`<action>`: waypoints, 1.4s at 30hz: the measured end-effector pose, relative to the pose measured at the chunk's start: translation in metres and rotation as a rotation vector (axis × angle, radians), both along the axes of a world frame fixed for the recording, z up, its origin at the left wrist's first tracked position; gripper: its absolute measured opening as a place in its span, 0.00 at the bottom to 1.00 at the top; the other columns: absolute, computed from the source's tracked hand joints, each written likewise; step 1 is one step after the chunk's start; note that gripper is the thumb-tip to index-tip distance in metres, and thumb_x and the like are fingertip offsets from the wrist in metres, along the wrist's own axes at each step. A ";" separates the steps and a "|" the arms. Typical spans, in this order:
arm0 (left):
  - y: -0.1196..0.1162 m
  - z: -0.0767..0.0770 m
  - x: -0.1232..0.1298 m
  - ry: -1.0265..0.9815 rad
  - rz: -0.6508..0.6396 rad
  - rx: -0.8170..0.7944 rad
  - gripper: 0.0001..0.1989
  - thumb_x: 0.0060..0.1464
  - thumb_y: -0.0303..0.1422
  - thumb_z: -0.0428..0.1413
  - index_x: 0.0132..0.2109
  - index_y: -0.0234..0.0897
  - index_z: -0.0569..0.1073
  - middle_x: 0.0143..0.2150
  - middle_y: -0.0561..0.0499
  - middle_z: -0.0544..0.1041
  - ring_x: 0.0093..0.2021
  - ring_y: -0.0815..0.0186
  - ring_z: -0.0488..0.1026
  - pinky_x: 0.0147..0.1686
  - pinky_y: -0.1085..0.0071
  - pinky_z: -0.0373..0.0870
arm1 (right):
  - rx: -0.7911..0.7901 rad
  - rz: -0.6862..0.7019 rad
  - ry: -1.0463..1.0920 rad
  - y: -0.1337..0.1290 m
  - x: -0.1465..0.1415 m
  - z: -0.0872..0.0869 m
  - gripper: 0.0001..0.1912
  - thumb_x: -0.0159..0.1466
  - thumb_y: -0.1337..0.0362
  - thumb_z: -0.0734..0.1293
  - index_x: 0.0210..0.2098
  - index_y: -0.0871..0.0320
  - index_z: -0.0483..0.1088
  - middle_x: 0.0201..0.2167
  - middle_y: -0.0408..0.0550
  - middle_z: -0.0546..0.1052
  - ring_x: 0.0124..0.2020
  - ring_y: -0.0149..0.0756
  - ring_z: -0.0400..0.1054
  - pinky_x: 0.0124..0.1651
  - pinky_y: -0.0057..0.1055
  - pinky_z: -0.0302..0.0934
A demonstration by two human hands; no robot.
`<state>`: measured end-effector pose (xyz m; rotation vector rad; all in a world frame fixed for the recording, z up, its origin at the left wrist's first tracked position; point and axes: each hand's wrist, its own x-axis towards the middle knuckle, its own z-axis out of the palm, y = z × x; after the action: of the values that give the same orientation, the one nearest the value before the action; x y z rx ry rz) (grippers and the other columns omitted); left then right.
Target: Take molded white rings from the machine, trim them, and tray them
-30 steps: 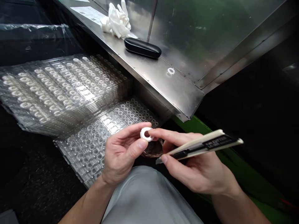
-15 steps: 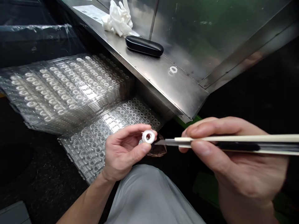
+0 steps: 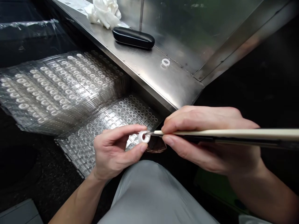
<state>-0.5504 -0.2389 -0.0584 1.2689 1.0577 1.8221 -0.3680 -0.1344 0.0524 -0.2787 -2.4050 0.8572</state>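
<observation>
- Ring [image 3: 140, 137], white: 1 pc., ctr. of frame, a bit below mid-height; hole faces the camera. Pinched by L hand [image 3: 112, 154], thumb below, fingertip above.
- Knife [image 3: 233, 133], cream & black, thin blade: 1 pc., roughly level, from ctr. to R edge of frame. Held in R hand [image 3: 207, 157], fingers closed narrow w/ thumb beneath; blade tip at the ring's hole, exact contact can't tell.
- Stack [image 3: 56, 90], clear trays w/ rows of white rings: L side of frame, mid-height & above.
- Low tray [image 3: 93, 137], clear, same sort of rows: just R of & below the stack, partly behind L hand.
- Bench [image 3: 177, 90], metal: upper ctr., runs diag. from upper L. On it: wad [image 3: 104, 14], white, crumpled; paper [image 3: 72, 5], printed, by the wad; case [image 3: 133, 38], black, closed, rounded ends; spare ring [image 3: 163, 65], white, near R end.
- Bag [image 3: 156, 146], brownish, crinkled: behind R fingertips, partly hidden.
- Leg [image 3: 149, 193], grey cloth: bottom ctr., below both hands.
- Film [image 3: 28, 34], dark, shiny: upper L.
- Box [image 3: 21, 213], grey, flat: lower L corner, cut off by frame.
</observation>
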 end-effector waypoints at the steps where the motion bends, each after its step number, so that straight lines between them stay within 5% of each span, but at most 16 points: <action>1: 0.001 0.000 0.000 0.023 0.005 0.016 0.22 0.49 0.19 0.70 0.52 0.38 0.83 0.42 0.49 0.84 0.39 0.66 0.81 0.45 0.76 0.79 | 0.012 0.007 0.013 0.000 0.001 0.000 0.05 0.68 0.72 0.69 0.42 0.57 0.76 0.36 0.42 0.81 0.37 0.31 0.77 0.40 0.27 0.76; 11: 0.009 0.003 0.000 0.179 0.016 0.048 0.24 0.47 0.19 0.71 0.51 0.40 0.83 0.38 0.53 0.83 0.33 0.69 0.78 0.34 0.77 0.76 | 0.032 -0.023 -0.036 0.003 0.008 0.004 0.06 0.67 0.73 0.70 0.37 0.55 0.77 0.34 0.39 0.81 0.35 0.28 0.77 0.40 0.23 0.74; 17: 0.008 0.004 0.005 0.354 0.169 0.063 0.23 0.47 0.22 0.72 0.51 0.41 0.83 0.35 0.55 0.83 0.25 0.73 0.73 0.23 0.76 0.70 | -0.019 -0.135 -0.031 0.002 0.019 -0.005 0.01 0.68 0.68 0.71 0.39 0.57 0.76 0.36 0.41 0.81 0.32 0.27 0.75 0.32 0.22 0.71; 23: 0.012 0.003 0.013 0.479 0.215 0.182 0.25 0.46 0.20 0.71 0.53 0.38 0.81 0.42 0.52 0.83 0.36 0.67 0.80 0.37 0.73 0.79 | -0.196 -0.294 0.046 -0.010 0.025 -0.020 0.02 0.66 0.69 0.72 0.37 0.56 0.76 0.33 0.42 0.80 0.27 0.28 0.74 0.28 0.24 0.69; 29: 0.021 0.006 0.015 0.480 0.128 0.247 0.26 0.47 0.18 0.70 0.54 0.37 0.81 0.44 0.50 0.83 0.36 0.68 0.79 0.37 0.73 0.79 | -0.433 -0.475 0.205 -0.026 0.032 -0.031 0.02 0.69 0.64 0.71 0.41 0.52 0.77 0.33 0.42 0.80 0.31 0.33 0.76 0.35 0.29 0.75; 34: 0.021 0.007 0.017 0.358 0.061 0.110 0.26 0.49 0.23 0.71 0.54 0.47 0.81 0.41 0.53 0.84 0.32 0.66 0.78 0.30 0.71 0.78 | -0.244 -0.403 0.161 -0.022 0.039 -0.021 0.01 0.66 0.66 0.72 0.37 0.54 0.78 0.35 0.44 0.81 0.31 0.33 0.76 0.32 0.27 0.74; 42: 0.016 0.007 0.016 0.348 0.049 0.073 0.26 0.48 0.23 0.71 0.54 0.47 0.82 0.39 0.53 0.83 0.29 0.66 0.76 0.26 0.71 0.74 | -0.118 -0.306 0.100 -0.017 0.038 -0.012 0.03 0.67 0.68 0.71 0.37 0.55 0.78 0.35 0.45 0.81 0.33 0.33 0.77 0.34 0.27 0.75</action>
<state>-0.5343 -0.2230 -0.0518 1.6599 1.2226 1.7267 -0.3304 -0.1514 0.0400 -0.6167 -2.1505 0.8487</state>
